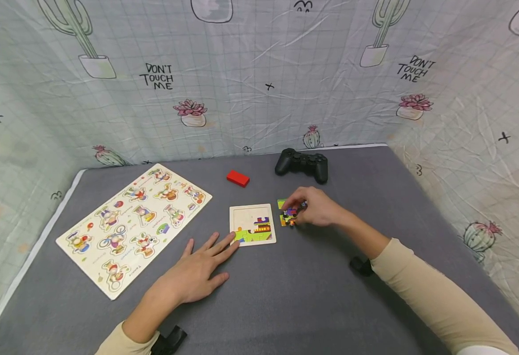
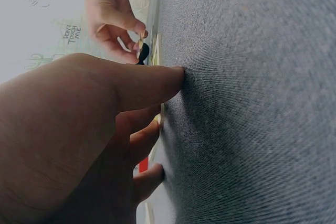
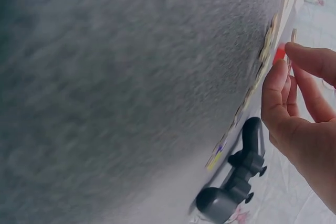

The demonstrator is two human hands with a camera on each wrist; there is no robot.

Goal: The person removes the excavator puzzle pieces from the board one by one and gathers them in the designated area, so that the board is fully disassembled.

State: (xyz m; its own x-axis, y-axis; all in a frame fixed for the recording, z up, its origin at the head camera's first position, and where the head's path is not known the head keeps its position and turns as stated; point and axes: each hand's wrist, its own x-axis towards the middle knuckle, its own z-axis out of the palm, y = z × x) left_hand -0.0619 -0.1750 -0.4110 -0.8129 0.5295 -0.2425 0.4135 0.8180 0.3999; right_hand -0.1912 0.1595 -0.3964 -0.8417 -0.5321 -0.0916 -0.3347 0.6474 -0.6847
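Note:
A small square wooden puzzle tray lies in the middle of the table, with several joined green, red and yellow pieces along its bottom and right side. My left hand rests on the cloth with fingers spread, its fingertips at the tray's lower left corner. Just right of the tray, several colourful loose puzzle pieces lie close together. Above them my right hand pinches a thin puzzle piece between thumb and finger; it is seen edge-on in the right wrist view, so its picture is hidden.
A large wooden peg puzzle board with cartoon figures lies at the left. Behind the tray sit a red block and a black game controller. A printed curtain hangs along the table's back and sides.

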